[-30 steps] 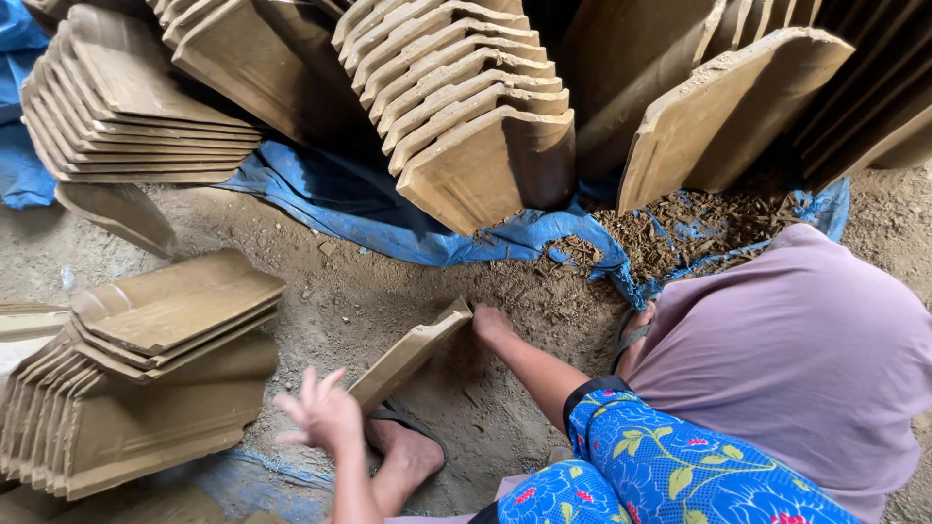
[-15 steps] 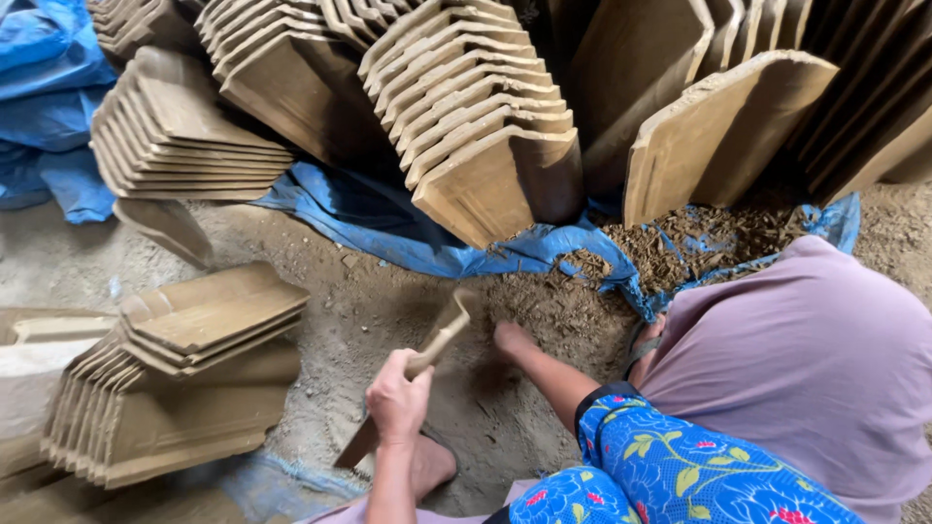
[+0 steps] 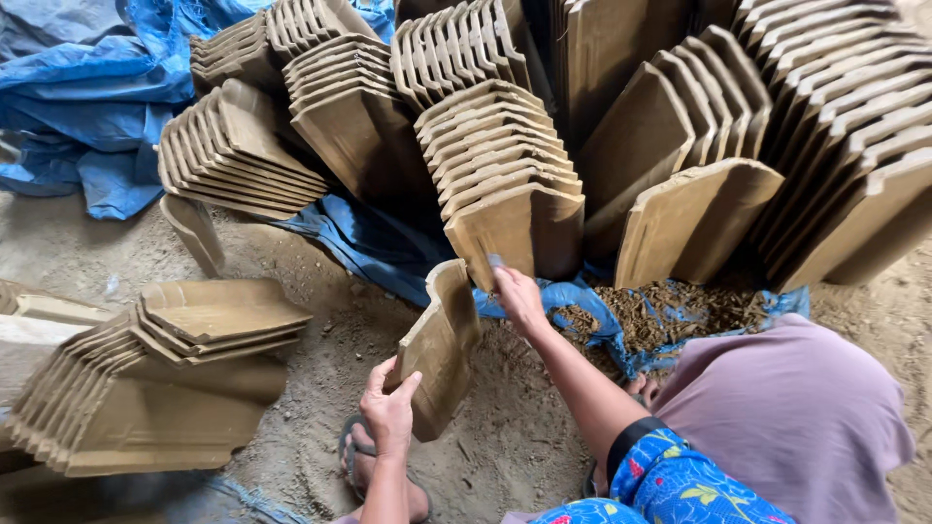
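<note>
The clay tile (image 3: 442, 347) that lay low on the sandy ground (image 3: 291, 320) a moment ago now stands lifted at centre frame, the left hand (image 3: 390, 408) clasping its lower edge, the right hand (image 3: 517, 296) gripping its upper end beside the leaning stacks (image 3: 505, 184).

left hand (image 3: 390, 408) low, fingers curled in grip; right hand (image 3: 519, 296) outstretched, arm extended forward

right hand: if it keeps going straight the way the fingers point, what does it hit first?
Probably the front tile of the leaning stack just above it. The right hand points up and slightly left, fingertips close to that tile's lower edge. Depth is unclear, so I can't tell whether they already touch.
</note>
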